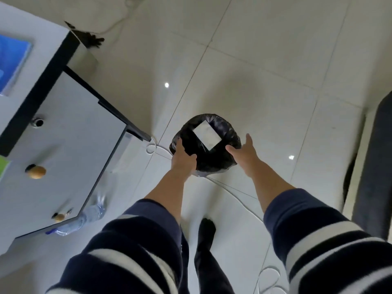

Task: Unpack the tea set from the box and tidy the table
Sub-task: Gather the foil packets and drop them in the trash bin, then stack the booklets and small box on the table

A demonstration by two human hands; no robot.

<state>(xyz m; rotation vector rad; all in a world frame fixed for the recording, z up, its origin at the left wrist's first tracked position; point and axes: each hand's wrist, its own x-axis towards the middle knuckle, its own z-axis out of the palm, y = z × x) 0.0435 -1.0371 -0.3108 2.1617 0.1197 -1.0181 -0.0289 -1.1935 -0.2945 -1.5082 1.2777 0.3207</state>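
A round waste bin [220, 162] lined with a black bag stands on the tiled floor in front of me. A flat white rectangular piece [206, 134] lies inside it, near the top. My left hand [183, 158] grips the bin's left rim, thumb along the outside and fingers curled over the edge. My right hand [244, 151] is at the right rim, fingers spread, holding nothing. Both arms wear dark sleeves with white stripes, pushed up the forearms.
A white table [70, 145] with a dark edge is at the left, bearing two small brown round objects [36, 171], a small dark cup [38, 122] and a blue item [10, 60]. A plastic bottle [89, 215] lies below its edge. White cables [233, 187] cross the floor. Dark furniture [377, 166] stands at the right.
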